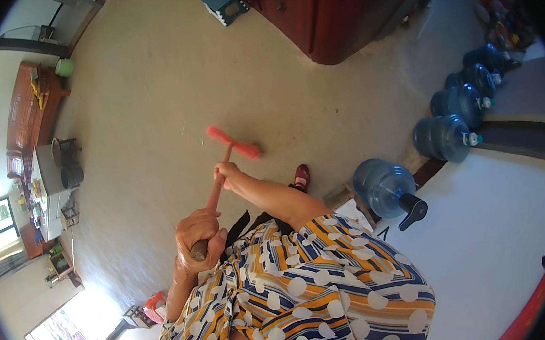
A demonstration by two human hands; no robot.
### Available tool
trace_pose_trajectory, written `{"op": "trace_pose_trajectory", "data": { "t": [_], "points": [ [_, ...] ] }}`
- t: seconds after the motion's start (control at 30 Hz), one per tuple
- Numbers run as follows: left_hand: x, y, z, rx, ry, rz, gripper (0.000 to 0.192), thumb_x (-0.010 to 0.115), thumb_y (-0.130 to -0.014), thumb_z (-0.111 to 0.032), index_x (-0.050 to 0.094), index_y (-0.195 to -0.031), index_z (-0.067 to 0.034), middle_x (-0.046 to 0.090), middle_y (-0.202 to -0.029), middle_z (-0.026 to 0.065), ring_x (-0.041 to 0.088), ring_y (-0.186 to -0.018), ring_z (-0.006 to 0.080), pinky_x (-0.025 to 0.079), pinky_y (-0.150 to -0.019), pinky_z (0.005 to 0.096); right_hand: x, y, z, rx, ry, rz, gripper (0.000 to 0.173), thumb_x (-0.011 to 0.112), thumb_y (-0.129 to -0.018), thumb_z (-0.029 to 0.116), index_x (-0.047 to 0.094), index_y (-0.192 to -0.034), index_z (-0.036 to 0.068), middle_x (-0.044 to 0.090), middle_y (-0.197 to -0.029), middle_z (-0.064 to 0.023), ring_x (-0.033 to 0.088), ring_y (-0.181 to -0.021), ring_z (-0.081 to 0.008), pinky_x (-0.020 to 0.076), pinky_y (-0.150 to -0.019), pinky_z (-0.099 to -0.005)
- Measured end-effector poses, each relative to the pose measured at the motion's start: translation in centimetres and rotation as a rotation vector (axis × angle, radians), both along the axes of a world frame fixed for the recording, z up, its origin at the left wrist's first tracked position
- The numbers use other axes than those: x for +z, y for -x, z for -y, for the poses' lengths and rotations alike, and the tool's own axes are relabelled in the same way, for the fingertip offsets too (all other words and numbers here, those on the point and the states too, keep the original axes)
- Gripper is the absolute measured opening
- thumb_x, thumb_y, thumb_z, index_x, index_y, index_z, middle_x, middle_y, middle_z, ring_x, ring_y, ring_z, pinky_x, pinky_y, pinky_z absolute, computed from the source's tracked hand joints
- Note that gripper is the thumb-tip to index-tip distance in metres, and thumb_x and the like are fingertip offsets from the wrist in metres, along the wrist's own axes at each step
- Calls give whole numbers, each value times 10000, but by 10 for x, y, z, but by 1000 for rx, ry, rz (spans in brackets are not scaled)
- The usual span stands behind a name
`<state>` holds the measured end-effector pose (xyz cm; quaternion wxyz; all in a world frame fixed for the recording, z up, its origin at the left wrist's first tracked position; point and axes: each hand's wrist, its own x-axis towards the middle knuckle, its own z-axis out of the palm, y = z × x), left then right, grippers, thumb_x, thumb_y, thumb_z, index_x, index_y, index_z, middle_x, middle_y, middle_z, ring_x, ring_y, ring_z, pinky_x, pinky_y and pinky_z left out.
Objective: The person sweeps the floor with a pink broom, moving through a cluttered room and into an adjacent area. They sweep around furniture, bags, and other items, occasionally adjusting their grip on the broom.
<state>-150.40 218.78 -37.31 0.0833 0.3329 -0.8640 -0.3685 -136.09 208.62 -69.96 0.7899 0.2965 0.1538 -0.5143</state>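
Observation:
A mop with a fuzzy pink-red head [233, 143] stands upright before me, its head down at the concrete floor [162, 90]. My left hand [198, 239] is wrapped around the top of the pink mop handle [216, 191], whose worn brown end pokes out toward me. Lower down, close above the head, my right hand [227, 174] grips the same handle with my arm stretched out. The head is slightly blurred. Past my right forearm shows a red shoe [302, 177] on my foot.
Large blue water jugs [443, 136] line the wall at right; a nearer water jug [383, 186] bears a black pump [413, 210]. Ahead stand a dark red cabinet [336, 23] and a folding step stool [223, 3]. Left are a wooden bench [37, 113] and a cluttered table [50, 178].

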Motion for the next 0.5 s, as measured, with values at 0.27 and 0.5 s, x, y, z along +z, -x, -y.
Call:
{"op": "trace_pose_trajectory", "data": {
  "t": [0.27, 0.5],
  "points": [
    [37, 7, 45, -95, -107, -319, 198, 514, -626, 4, 389, -473, -16, 414, -449, 59, 436, -417, 197, 464, -577, 377, 53, 89, 5, -49, 185, -64, 79, 469, -726, 57, 441, -655, 75, 457, -591, -70, 486, -534, -174, 403, -450, -332],
    [-26, 40, 100, -353, -275, -347, 164, 497, -656, 42, 431, -512, 1, 467, -517, 73, 484, -489, 207, 474, -687, 405, -45, 210, 13, -467, -355, -215, 110, 452, -732, 37, 401, -640, 68, 443, -568, -66, 445, -463, -182, 391, -417, -316]
  ]
}}
